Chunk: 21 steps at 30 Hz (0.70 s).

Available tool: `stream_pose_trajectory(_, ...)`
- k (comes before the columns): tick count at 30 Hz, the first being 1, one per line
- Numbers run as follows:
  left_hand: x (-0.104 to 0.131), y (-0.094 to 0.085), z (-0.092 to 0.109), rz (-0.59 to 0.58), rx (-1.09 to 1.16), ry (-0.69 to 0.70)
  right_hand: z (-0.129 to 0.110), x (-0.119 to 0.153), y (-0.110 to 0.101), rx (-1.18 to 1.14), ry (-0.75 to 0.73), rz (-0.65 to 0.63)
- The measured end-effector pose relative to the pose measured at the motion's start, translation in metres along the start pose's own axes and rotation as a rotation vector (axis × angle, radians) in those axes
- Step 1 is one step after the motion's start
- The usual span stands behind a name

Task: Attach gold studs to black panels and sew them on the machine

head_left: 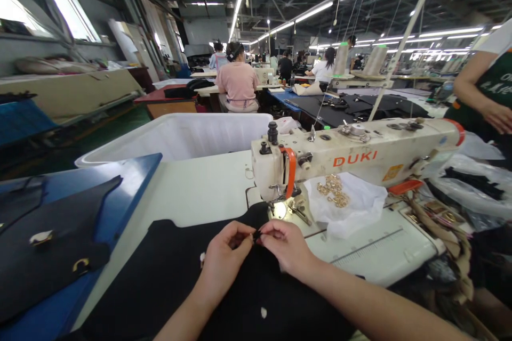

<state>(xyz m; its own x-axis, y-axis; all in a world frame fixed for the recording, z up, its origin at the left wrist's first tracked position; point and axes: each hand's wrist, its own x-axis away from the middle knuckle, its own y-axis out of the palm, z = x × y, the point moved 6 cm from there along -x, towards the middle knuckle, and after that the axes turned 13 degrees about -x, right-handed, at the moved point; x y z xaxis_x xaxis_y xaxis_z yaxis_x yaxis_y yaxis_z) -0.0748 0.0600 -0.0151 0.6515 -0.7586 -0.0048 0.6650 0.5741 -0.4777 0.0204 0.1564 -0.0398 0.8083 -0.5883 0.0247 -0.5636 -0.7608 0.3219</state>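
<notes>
Just in front of the sewing machine's needle area, my left hand [226, 253] and my right hand [288, 248] meet fingertip to fingertip. Both pinch a small black piece [256, 235] between thumb and forefinger; its details are too small to tell. Beneath them a large black fabric panel [172, 272] spreads over the pale machine table [192, 186]. The cream sewing machine [320, 157] stands beyond my hands, its lit needle plate [280, 210] near my right fingertips. A small white scrap [263, 312] lies on the panel.
Gold metal rings [334, 189] lie on white wrapping [360, 208] under the machine arm. A blue board [136, 176] with black pieces [60, 234] is at left, a white bin [180, 133] behind the table. A person's arm [476, 85] shows at right; people sit ahead.
</notes>
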Motion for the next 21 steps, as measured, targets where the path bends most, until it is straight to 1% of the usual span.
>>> stream_pose_trajectory(2, -0.001, 0.001, -0.001, -0.032, 0.109, -0.042, 0.003, -0.003, -0.003, -0.116, 0.044, 0.024)
stream_pose_trajectory(4, -0.003, 0.001, -0.003, -0.061, 0.190, -0.092, 0.004, -0.006, -0.005, -0.177, 0.072, 0.043)
stream_pose_trajectory(6, -0.004, 0.002, -0.005, -0.081, 0.242, -0.142, 0.005, -0.008, -0.006, -0.188, 0.078, 0.036)
stream_pose_trajectory(9, -0.004, 0.002, -0.006, -0.093, 0.277, -0.186, 0.004, -0.008, -0.006, -0.179, 0.043, 0.031)
stream_pose_trajectory(12, -0.003, 0.003, -0.003, -0.128, 0.265, -0.199, 0.002, -0.004, -0.005, -0.142, -0.024, 0.025)
stream_pose_trajectory(15, -0.002, 0.006, -0.002, -0.159, 0.199, -0.207, -0.004, 0.001, -0.004, -0.069, -0.099, 0.017)
stream_pose_trajectory(18, -0.002, 0.007, -0.005, -0.144, 0.132, -0.206, -0.010, 0.004, -0.004, 0.033, -0.149, 0.023)
stream_pose_trajectory(21, -0.002, 0.007, -0.007, -0.139, 0.110, -0.185, -0.012, 0.004, -0.005, 0.087, -0.161, 0.011)
